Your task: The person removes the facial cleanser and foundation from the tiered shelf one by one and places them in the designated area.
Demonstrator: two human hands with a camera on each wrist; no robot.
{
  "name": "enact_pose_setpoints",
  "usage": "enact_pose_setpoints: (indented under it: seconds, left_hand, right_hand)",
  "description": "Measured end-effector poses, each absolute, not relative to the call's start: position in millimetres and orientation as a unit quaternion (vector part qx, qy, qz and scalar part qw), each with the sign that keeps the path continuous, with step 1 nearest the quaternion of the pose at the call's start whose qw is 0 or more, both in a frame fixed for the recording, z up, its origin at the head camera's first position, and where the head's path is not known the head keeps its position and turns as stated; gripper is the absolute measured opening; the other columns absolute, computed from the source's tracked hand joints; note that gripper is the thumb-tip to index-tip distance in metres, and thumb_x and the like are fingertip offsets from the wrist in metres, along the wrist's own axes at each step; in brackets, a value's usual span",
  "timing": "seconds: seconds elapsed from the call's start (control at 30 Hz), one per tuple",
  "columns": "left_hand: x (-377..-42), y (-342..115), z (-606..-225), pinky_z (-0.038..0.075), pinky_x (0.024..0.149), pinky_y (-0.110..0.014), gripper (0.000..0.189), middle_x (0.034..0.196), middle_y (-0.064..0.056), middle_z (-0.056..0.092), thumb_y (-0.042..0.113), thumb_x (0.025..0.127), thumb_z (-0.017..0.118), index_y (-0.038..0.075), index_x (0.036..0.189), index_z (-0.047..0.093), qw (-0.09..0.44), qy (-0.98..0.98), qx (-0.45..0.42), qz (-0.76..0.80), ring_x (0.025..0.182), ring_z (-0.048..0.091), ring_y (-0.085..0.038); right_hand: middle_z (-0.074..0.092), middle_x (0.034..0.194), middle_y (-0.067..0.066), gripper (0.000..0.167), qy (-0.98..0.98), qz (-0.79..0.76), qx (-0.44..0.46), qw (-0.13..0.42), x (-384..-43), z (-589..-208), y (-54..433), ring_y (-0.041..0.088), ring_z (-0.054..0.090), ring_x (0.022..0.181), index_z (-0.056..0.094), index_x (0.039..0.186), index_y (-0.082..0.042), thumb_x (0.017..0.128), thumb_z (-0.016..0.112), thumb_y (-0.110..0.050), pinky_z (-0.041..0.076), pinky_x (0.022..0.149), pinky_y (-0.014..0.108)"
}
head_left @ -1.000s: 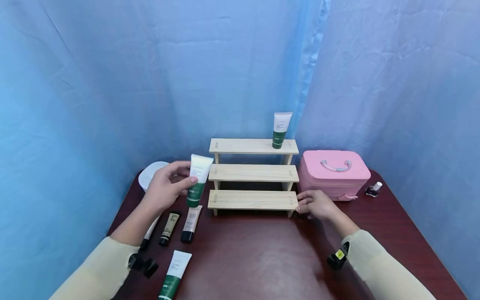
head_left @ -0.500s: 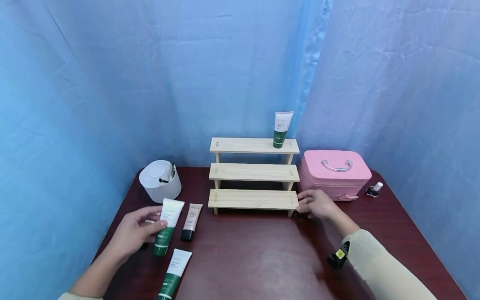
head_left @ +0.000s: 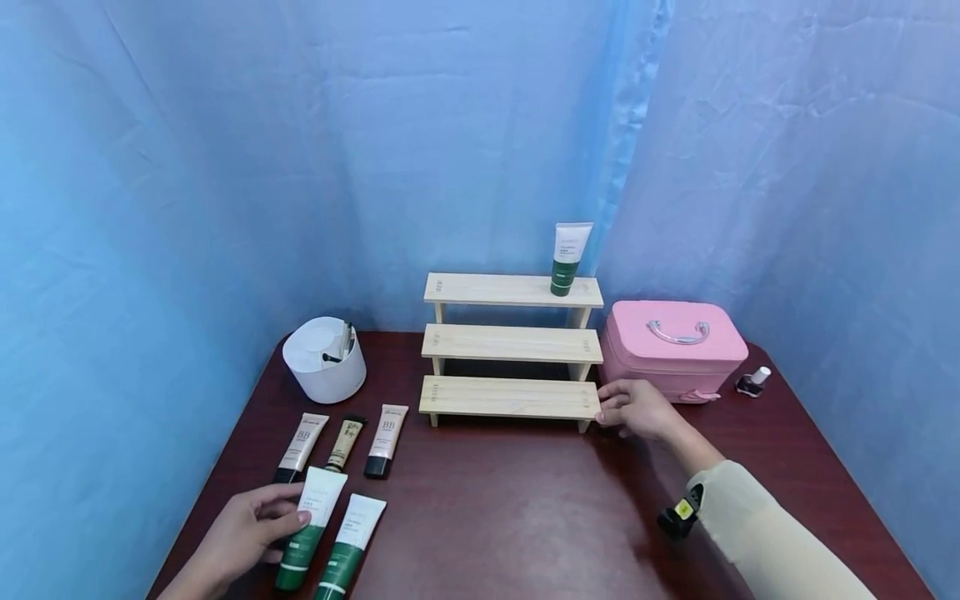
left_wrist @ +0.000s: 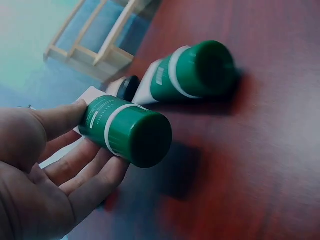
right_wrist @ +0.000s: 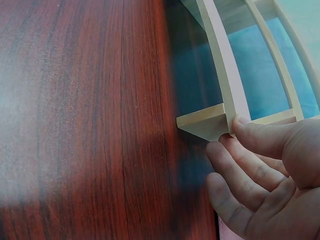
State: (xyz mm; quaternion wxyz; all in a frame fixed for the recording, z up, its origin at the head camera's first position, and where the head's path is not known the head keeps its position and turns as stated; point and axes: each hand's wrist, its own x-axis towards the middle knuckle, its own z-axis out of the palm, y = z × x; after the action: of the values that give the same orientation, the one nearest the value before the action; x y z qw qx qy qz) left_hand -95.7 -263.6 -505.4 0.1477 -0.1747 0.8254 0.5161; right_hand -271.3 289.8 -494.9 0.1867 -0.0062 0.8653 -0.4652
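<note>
In the head view my left hand (head_left: pixel 242 527) pinches a white and green squeeze tube (head_left: pixel 309 527) between thumb and fingers at the lower left. Its green cap (left_wrist: pixel 150 139) points toward the left wrist camera, with a dark shadow on the table below. A matching squeeze tube (head_left: pixel 349 542) lies just right of it. My right hand (head_left: pixel 639 410) holds the right end of the lowest step of a three-step wooden display stand (head_left: pixel 510 397), thumb on the edge and fingertips under it. A third such tube (head_left: pixel 570 255) stands cap-down on the top step, near its right end.
Behind the left hand lie two BB cream tubes, one at left (head_left: pixel 303 443) and one at right (head_left: pixel 387 437), with a small gold tube (head_left: pixel 345 442) between. A white round holder (head_left: pixel 330 379) with brushes stands behind them. Right of the stand are a pink case (head_left: pixel 675 342) and nail polish (head_left: pixel 752 382).
My left hand has carried its tube from beside the stand toward the front left, lowering it next to the matching tube. The right hand stays at the stand's end.
</note>
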Motion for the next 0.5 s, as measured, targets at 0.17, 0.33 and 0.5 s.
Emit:
enact_pose_setpoints:
  seconds: [0.17,0.33,0.5]
  left_hand:
    - [-88,-266,-516,0.062,0.061,-0.042,0.059,0.092,-0.007,0.072,0.017,0.088,0.081,-0.006,0.138,0.059,0.156,0.830,-0.198,0.498,0.081,0.071,-0.020]
    - [-85,-267,-520,0.061,0.058,-0.042,0.056,0.088,-0.006,0.072,0.017,0.088,0.081,-0.006,0.135,0.061,0.167,0.835,-0.199,0.485,0.077,0.069,-0.020]
    - [-83,-268,-521,0.059,0.056,-0.042,0.053,0.084,-0.006,0.072,0.014,0.088,0.080,-0.007,0.133,0.062,0.173,0.841,-0.189,0.477,0.074,0.069,-0.021]
  right_hand:
    - [0.075,0.106,0.017,0.049,0.865,-0.467,-0.010,0.183,-271,-495,290,0.019,0.073,0.085,0.056,0.132,0.009,0.090,0.077,-0.005,0.059,0.064,0.041]
    - [0.074,0.106,0.017,0.050,0.866,-0.465,-0.010,0.182,-270,-496,291,0.019,0.072,0.085,0.057,0.132,0.008,0.090,0.078,-0.006,0.060,0.066,0.043]
    - [0.075,0.106,0.017,0.050,0.866,-0.465,-0.011,0.183,-270,-495,290,0.020,0.072,0.085,0.057,0.132,0.008,0.090,0.078,-0.007,0.059,0.067,0.044]
